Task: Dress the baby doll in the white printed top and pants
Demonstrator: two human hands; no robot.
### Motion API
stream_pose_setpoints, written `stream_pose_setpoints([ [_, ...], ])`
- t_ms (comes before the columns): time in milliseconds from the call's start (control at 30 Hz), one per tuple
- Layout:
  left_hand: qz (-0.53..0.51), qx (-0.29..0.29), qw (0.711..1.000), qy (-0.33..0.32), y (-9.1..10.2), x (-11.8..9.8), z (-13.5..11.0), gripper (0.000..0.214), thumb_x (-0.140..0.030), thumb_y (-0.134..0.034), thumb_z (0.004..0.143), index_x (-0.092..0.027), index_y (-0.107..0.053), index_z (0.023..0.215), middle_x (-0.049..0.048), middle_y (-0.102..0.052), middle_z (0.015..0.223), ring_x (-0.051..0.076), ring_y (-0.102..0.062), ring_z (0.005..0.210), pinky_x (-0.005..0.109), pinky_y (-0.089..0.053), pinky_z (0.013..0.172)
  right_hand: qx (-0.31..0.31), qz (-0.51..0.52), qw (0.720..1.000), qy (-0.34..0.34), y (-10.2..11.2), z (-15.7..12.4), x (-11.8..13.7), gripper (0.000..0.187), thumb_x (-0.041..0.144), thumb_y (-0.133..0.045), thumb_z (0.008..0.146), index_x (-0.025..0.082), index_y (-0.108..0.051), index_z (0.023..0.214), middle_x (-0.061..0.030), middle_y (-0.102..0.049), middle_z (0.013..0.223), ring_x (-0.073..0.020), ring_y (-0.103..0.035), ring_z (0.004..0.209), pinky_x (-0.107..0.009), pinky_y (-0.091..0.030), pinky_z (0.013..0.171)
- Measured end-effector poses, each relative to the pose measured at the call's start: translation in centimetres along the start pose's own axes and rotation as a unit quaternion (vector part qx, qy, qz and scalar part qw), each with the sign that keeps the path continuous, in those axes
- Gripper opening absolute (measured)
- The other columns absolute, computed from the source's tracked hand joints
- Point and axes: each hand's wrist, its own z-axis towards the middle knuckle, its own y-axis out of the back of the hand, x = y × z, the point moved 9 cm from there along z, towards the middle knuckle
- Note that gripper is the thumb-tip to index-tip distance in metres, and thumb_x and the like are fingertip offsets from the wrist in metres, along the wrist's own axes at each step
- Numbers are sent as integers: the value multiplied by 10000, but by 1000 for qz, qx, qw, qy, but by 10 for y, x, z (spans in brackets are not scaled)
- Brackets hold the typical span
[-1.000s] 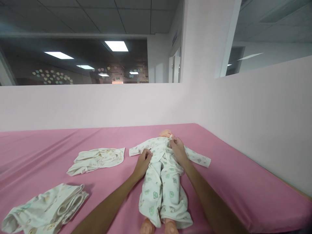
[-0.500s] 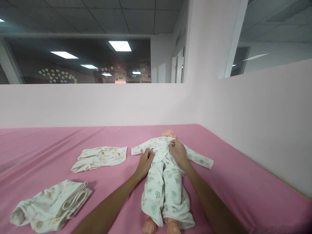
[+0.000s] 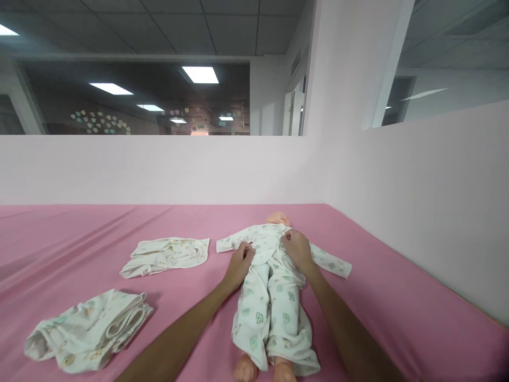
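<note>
A baby doll [image 3: 277, 218] lies on its back on the pink sheet [image 3: 397, 313], dressed in a white printed romper [image 3: 274, 307]. Its bare feet show at the bottom edge. My left hand [image 3: 239, 263] rests on the doll's left side at waist height, fingers curled and pinching the romper's fabric. My right hand [image 3: 297, 248] sits on the doll's chest, fingers closed on the cloth near the collar. Both sleeves lie spread flat to either side.
A crumpled white baby garment [image 3: 167, 254] lies left of the doll. Another folded printed garment [image 3: 89, 329] lies nearer, at the left. A pale pink wall [image 3: 417, 212] borders the bed at the back and right.
My right hand has slid slightly down from the doll's collar onto its chest. The left hand keeps its grip at the waist. The view has shifted a little.
</note>
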Motion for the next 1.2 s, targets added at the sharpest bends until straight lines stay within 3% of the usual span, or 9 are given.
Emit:
stream_pose_setpoints([
  [200,11,2,1000,-7,0,1,1,209,-404,-444,896,-216,-423,806,-37,-451,710,134,-419,674,258,-353,667,-38,-79,996,18,8,-5,8,174,225,-428,846,183,-547,726,-47,-614,731,-151,-479,632,-282,-212,577],
  [333,16,-3,1000,-1,1,1,1,224,-418,-443,894,-216,-414,802,-33,-457,725,134,-417,676,259,-359,672,-33,100,994,-11,9,-4,3,144,263,-463,802,199,-511,682,4,-571,653,-140,-471,611,-258,-289,579],
  [500,19,0,1000,-4,1,-2,0,230,-418,-436,898,-215,-408,795,-30,-463,736,134,-421,682,257,-361,674,-41,319,944,-80,3,-1,-11,116,311,-529,724,199,-505,704,8,-563,657,-137,-487,602,-245,-362,548],
  [600,18,-2,1000,-6,1,-2,0,217,-407,-440,898,-214,-418,801,-31,-472,737,133,-426,685,256,-358,674,-50,380,916,-117,0,0,-19,133,318,-550,694,203,-483,703,14,-543,630,-134,-490,595,-241,-389,549],
  [767,22,-2,1000,1,2,-1,0,198,-397,-441,901,-215,-436,821,-32,-477,735,134,-432,688,255,-354,674,-49,409,900,-146,-1,-2,-20,187,368,-553,712,209,-475,771,11,-536,647,-143,-508,597,-254,-412,560],
  [900,22,1,1000,-2,2,-3,0,209,-402,-437,902,-214,-425,811,-32,-474,734,132,-424,679,254,-343,654,-84,306,935,-157,14,-16,-12,292,428,-579,724,207,-477,884,-35,-585,852,-182,-552,748,-279,-427,636],
  [1000,22,3,1000,-3,1,-2,2,219,-408,-437,901,-213,-420,804,-37,-467,714,129,-418,661,257,-342,652,-60,159,982,-86,24,-29,16,362,496,-610,726,207,-491,907,-63,-580,972,-211,-549,865,-285,-396,679],
  [1100,24,-1,1000,-6,1,0,3,223,-413,-439,898,-213,-421,802,-39,-470,716,128,-417,660,257,-341,658,19,29,999,-14,19,-42,38,188,369,-572,775,208,-504,844,-46,-595,898,-193,-537,796,-278,-322,633],
  [1200,26,-3,1000,-8,1,0,3,227,-423,-442,893,-214,-425,804,-42,-464,701,128,-417,654,257,-334,654,56,-65,996,0,14,-48,38,70,236,-485,817,208,-484,753,-32,-589,772,-172,-507,688,-281,-253,591],
])
